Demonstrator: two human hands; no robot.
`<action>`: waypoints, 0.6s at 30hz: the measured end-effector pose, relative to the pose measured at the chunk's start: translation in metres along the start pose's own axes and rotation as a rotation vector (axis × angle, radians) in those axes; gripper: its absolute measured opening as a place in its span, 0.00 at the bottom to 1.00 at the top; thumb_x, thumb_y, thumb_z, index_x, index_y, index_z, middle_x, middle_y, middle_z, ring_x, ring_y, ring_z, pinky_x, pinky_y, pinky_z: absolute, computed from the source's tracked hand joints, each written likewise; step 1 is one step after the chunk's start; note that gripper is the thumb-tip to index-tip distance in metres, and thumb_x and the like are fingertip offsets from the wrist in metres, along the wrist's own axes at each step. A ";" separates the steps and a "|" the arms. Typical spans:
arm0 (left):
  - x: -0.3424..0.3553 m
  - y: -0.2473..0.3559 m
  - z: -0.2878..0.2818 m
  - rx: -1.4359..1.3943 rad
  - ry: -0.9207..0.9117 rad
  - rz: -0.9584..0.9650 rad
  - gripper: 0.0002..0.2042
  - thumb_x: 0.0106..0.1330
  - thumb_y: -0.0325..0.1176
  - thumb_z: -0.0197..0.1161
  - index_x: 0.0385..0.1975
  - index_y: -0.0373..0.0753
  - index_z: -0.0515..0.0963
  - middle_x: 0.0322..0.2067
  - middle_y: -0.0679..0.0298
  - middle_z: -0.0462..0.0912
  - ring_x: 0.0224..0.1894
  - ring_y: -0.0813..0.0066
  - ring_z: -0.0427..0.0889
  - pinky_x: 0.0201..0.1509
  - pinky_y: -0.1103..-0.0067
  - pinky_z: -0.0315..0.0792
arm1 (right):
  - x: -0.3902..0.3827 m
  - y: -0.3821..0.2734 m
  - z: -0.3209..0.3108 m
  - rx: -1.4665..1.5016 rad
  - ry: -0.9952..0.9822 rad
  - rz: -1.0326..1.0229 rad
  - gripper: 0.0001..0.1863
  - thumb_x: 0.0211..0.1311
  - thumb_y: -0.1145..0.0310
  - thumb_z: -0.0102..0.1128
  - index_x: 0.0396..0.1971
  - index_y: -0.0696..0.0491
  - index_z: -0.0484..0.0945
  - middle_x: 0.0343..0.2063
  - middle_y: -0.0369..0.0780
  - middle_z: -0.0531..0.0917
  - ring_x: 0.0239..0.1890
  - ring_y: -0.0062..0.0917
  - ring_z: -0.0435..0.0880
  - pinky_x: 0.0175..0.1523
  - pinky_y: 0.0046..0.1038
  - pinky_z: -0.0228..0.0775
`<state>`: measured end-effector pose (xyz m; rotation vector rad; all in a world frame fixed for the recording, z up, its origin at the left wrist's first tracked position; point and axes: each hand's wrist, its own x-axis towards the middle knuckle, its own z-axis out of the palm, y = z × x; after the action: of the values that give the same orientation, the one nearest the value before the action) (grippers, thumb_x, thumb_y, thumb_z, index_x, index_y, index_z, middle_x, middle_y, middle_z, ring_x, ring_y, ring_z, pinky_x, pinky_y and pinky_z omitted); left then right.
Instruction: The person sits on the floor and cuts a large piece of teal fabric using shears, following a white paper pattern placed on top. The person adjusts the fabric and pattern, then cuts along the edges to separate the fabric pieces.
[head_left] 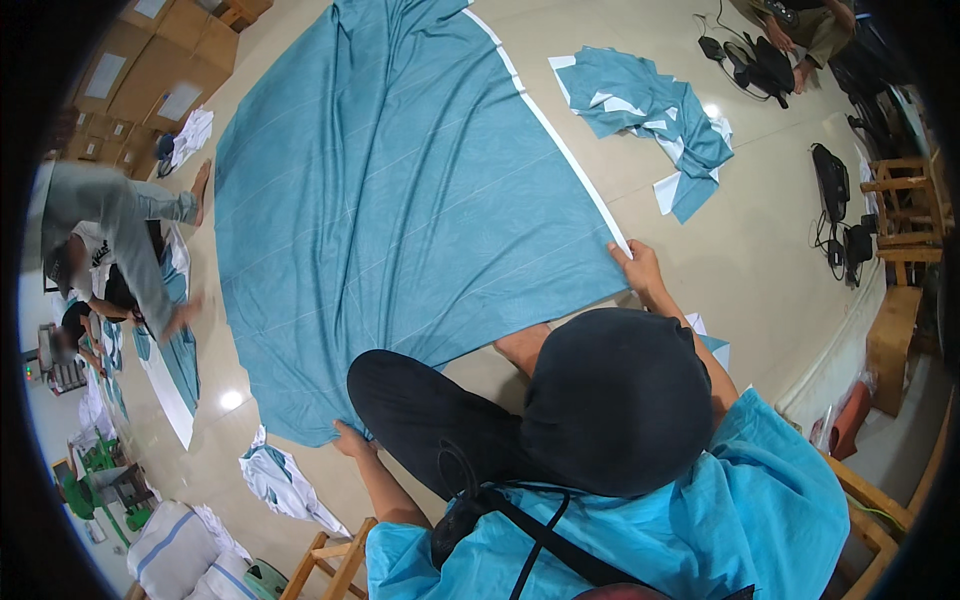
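Observation:
A large teal fabric sheet (420, 180) with thin pale lines, loose folds and a white strip along its right edge lies spread over the floor in front of me. My left hand (352, 440) grips its lower-left corner beside my dark-clad knee. My right hand (636, 262) is closed on the sheet's right corner at the white strip. My bare foot (525, 350) shows just below the sheet's edge, between my bent legs.
Crumpled teal-and-white pieces (640, 120) lie right, others (280, 480) lower left. Cardboard boxes (120, 70) stand upper left. A co-worker (130, 250) bends on the left; another person (810, 25) sits upper right. Black devices (830, 200), wooden stools (900, 220), sacks (175, 550) and green machinery (100, 480) line the sides.

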<state>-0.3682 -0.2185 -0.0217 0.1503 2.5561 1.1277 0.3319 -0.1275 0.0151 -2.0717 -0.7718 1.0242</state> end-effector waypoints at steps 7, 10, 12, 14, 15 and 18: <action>-0.008 0.009 0.005 0.056 -0.337 0.070 0.31 0.74 0.43 0.68 0.65 0.22 0.71 0.60 0.46 0.84 0.57 0.57 0.86 0.64 0.65 0.78 | -0.009 0.004 -0.004 0.101 -0.164 0.016 0.19 0.73 0.58 0.70 0.45 0.62 0.88 0.29 0.35 0.86 0.29 0.19 0.80 0.37 0.28 0.71; 0.005 0.021 0.000 0.074 -0.616 -0.105 0.27 0.76 0.43 0.63 0.64 0.26 0.74 0.58 0.49 0.86 0.56 0.60 0.87 0.62 0.65 0.80 | -0.006 0.004 -0.004 0.295 -0.216 0.112 0.20 0.75 0.58 0.67 0.49 0.62 0.87 0.36 0.37 0.89 0.35 0.21 0.84 0.43 0.29 0.75; 0.015 0.031 0.000 -0.007 -0.783 -0.237 0.24 0.78 0.43 0.58 0.63 0.29 0.76 0.57 0.50 0.87 0.56 0.59 0.88 0.62 0.64 0.80 | -0.001 0.006 -0.007 0.497 -0.269 0.265 0.21 0.76 0.58 0.66 0.54 0.62 0.85 0.42 0.40 0.90 0.41 0.23 0.88 0.49 0.30 0.78; 0.025 0.045 0.005 -0.155 -0.867 -0.451 0.23 0.79 0.43 0.53 0.62 0.31 0.77 0.56 0.51 0.87 0.57 0.57 0.87 0.64 0.64 0.80 | 0.015 0.006 -0.003 0.610 -0.336 0.282 0.24 0.77 0.57 0.65 0.58 0.63 0.82 0.49 0.43 0.89 0.49 0.27 0.88 0.55 0.32 0.79; 0.030 0.055 0.011 -0.230 -0.915 -0.398 0.23 0.80 0.43 0.52 0.62 0.31 0.77 0.57 0.52 0.86 0.58 0.57 0.86 0.65 0.62 0.79 | 0.028 0.003 0.000 0.666 -0.369 0.287 0.25 0.77 0.57 0.65 0.60 0.63 0.81 0.52 0.45 0.88 0.53 0.29 0.88 0.58 0.33 0.79; 0.053 0.108 0.045 -0.451 -0.925 -0.333 0.22 0.82 0.43 0.47 0.64 0.33 0.75 0.62 0.53 0.83 0.63 0.55 0.83 0.69 0.59 0.77 | 0.098 -0.028 0.040 0.713 -0.351 0.345 0.28 0.76 0.56 0.66 0.64 0.63 0.79 0.58 0.48 0.86 0.57 0.37 0.86 0.64 0.37 0.77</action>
<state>-0.4061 -0.1021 0.0153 0.0943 1.4257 1.1125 0.3428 -0.0254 -0.0226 -1.4386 -0.1443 1.6017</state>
